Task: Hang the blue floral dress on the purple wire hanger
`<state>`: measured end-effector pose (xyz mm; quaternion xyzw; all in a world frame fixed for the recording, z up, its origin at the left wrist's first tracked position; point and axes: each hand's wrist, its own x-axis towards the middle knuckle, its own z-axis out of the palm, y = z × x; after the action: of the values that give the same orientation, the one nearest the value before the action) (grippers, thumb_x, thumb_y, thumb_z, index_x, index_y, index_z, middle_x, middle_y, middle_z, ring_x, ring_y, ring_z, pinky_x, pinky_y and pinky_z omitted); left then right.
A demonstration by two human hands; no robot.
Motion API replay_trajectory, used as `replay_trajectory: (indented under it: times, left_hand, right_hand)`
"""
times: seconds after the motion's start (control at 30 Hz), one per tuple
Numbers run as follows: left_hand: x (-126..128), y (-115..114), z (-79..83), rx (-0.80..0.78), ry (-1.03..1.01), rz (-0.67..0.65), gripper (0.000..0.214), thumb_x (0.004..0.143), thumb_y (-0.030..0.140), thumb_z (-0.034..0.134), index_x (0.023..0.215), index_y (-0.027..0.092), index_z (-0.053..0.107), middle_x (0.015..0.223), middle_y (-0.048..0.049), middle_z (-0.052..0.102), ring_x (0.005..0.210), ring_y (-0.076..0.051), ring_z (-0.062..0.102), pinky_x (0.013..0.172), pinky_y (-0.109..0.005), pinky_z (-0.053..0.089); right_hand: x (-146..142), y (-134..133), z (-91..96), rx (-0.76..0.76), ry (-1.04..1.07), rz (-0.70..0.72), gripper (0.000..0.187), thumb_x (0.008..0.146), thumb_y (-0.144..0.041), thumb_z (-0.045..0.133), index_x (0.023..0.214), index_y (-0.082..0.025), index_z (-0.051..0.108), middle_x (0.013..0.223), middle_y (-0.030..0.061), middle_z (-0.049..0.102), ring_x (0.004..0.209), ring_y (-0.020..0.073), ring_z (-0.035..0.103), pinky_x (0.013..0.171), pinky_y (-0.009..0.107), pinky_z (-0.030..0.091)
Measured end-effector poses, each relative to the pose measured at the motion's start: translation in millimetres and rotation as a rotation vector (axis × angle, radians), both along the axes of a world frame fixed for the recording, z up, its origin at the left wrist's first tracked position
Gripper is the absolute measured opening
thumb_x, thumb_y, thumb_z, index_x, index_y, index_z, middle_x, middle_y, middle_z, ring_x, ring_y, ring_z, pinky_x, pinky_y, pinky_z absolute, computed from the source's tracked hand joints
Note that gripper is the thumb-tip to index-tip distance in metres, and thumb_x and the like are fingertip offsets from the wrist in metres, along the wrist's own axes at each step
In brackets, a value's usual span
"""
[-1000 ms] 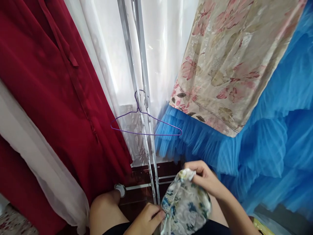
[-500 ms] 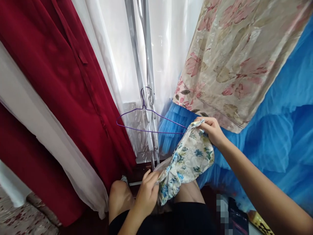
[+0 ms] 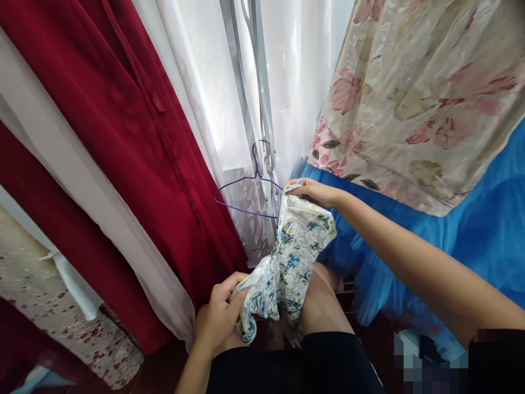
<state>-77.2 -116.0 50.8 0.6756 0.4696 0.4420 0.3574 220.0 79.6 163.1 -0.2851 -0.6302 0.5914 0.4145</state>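
A small white garment with blue and green flowers hangs between my two hands. My right hand pinches its upper edge, around the right end of a purple wire hanger. The hanger's right part is hidden by the cloth, and its left arm is bare. By its hook, the hanger hangs on a grey metal rack in front of me. Lower left, my left hand is closed on the garment's other end, thumb on top. My bare knees are just below the cloth.
Long red fabric and pale fabric hang on the left. A beige floral garment and blue tulle hang on the right. White curtains are behind the rack. A beige fabric with red spots is at lower left.
My right hand has moved left along the hanger with the garment's upper edge, covering more of it. My left hand has drawn the lower end left and slightly down. The view has shifted.
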Motion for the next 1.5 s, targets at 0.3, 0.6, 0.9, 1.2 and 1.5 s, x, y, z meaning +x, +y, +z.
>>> replay_trajectory:
  times: [0.3,0.6,0.9,1.2,1.5]
  left_hand:
    - [-95,92,-14.1,-0.009,0.003,0.225,0.012,0.071,0.02,0.066,0.059,0.02,0.067,0.075,-0.0048,0.067,0.077,-0.024,0.057,0.073,-0.028,0.043]
    - [-80,220,97.4,0.072,0.009,0.348,0.012,0.076,0.015,0.052,0.079,0.018,0.063,0.076,-0.0029,0.064,0.075,-0.019,0.054,0.072,-0.027,0.041]
    - [-41,196,124.4,0.489,0.14,0.48,0.017,0.083,0.026,0.062,0.069,0.018,0.054,0.086,-0.0019,0.052,0.084,-0.017,0.051,0.082,-0.028,0.041]
    - [-24,135,137.1,0.585,0.569,0.316,0.037,0.095,0.051,0.055,0.089,0.02,0.074,0.091,-0.0038,0.065,0.081,-0.018,0.06,0.073,-0.028,0.041]
    - [-15,137,124.5,0.556,0.691,0.482,0.029,0.095,0.046,0.054,0.092,0.023,0.07,0.087,-0.0035,0.073,0.079,-0.021,0.064,0.068,-0.028,0.036]
  right_hand:
    - [11,-17,25.6,-0.029,-0.135,0.011,0.025,0.063,-0.025,0.086,0.069,-0.018,0.063,0.06,-0.0007,0.06,0.052,0.012,0.049,0.048,0.023,0.031]
    - [14,-17,38.7,0.013,-0.13,0.057,0.024,0.068,-0.026,0.084,0.065,-0.017,0.062,0.06,-0.0031,0.056,0.054,0.0106,0.048,0.051,0.023,0.033]
    - [45,-25,-11.5,0.177,-0.27,-0.177,0.037,0.071,-0.046,0.083,0.087,-0.014,0.079,0.084,0.0045,0.073,0.071,0.0165,0.061,0.061,0.025,0.046]
    - [92,-51,-53.9,0.219,-0.18,-0.42,0.057,0.077,-0.073,0.068,0.065,-0.018,0.072,0.063,0.0038,0.067,0.059,0.0182,0.056,0.061,0.031,0.047]
    - [98,-68,-96.0,0.197,-0.277,-0.497,0.067,0.082,-0.08,0.056,0.056,-0.018,0.061,0.058,0.0026,0.057,0.057,0.0155,0.046,0.055,0.028,0.042]
